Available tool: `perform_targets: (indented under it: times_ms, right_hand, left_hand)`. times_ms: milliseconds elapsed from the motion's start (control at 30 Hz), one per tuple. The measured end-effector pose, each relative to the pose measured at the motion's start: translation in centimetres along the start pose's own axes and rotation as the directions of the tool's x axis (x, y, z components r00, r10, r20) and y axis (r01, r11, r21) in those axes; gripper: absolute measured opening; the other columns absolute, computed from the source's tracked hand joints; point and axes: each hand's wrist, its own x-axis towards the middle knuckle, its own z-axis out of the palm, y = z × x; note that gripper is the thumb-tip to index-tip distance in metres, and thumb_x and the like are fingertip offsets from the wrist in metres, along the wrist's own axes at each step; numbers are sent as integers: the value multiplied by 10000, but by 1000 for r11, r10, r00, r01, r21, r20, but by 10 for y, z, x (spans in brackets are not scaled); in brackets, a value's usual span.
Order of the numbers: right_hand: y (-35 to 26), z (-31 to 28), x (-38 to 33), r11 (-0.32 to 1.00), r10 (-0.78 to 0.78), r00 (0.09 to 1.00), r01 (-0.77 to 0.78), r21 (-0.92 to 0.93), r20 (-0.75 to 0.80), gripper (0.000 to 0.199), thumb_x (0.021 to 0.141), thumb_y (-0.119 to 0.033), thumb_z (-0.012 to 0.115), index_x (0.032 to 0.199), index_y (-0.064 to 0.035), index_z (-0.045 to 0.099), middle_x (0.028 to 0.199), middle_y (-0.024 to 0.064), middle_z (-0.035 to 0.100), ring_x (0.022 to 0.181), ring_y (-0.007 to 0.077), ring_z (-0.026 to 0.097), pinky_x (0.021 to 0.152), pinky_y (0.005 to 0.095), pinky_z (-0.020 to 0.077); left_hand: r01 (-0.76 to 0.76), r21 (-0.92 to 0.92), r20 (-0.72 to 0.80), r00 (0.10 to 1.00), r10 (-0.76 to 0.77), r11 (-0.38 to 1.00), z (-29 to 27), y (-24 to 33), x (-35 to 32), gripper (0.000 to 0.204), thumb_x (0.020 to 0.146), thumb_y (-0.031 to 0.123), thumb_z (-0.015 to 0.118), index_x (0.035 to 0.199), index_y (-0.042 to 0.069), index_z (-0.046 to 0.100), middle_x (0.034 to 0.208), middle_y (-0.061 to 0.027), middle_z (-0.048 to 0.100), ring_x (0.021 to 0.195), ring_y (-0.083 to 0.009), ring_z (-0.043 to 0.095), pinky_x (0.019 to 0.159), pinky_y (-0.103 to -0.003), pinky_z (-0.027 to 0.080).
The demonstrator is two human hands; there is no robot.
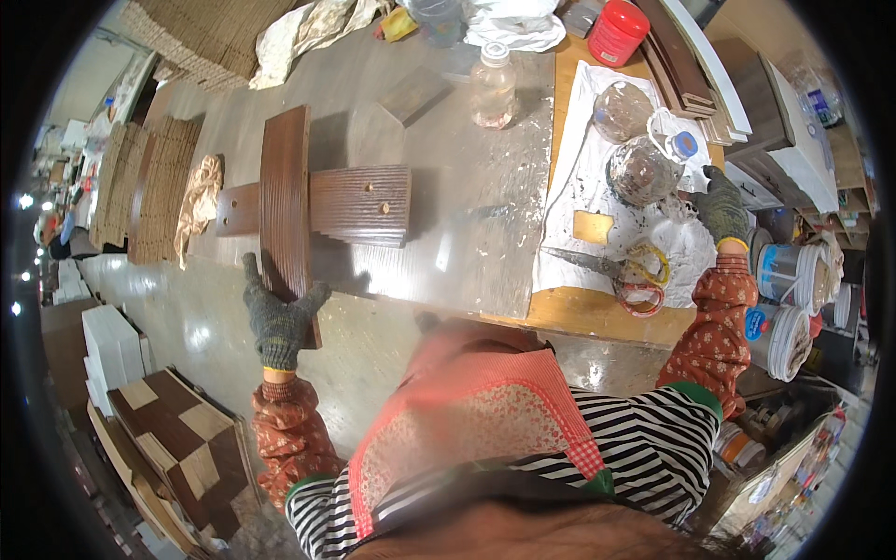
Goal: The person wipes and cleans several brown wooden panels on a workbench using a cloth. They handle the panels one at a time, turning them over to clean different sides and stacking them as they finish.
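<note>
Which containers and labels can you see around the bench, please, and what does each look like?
Red tub: bench's far end, round, red lid.
Clear bottle: upright on bench, white cap.
Glass jar: on white cloth, beside right hand.
White buckets: right of bench, blue round labels.

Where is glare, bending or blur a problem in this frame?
Head view: glare streaks the grey worktop beside the dark wooden plank under the left hand; straight edges bow toward the black rim; the right hand near the white cloth stays sharp; the bottom edge blurs.
</note>
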Motion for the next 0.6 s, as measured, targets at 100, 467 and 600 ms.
perform_targets:
  times_ms: [100,467,600]
  right_hand:
    - [-4,-21,1,999,-38,999,38,-5,6,404,838,-235,711,1169,-6,670,1128,233,711,1095,404,670,946,465,512]
    - [-23,-32,-150,874,-317,782,461,156,-536,306,953,-112,616,1245,-42,677,1210,114,664,1054,204,641,838,336,548]
    - [-159,42,-200,-97,-364,837,-471,877,409,172,926,-132,680,1075,-46,680,896,12,640,800,161,619,705,321,516]
  left_hand:
    - [36,-136,54,998,-29,990,4,1,1,1292,598,369,991,1596,5,256,1387,-305,521,1218,-408,582,1011,-462,499]
    - [359,-879,388,921,33,315,65,-28,-6,389,948,105,722,1289,-34,596,1145,-109,701,994,-220,715,871,-375,612]
    - [364,-897,386,921,43,251,85,-23,-5,363,975,153,703,1278,-28,618,1149,-96,706,1020,-228,711,883,-382,609]
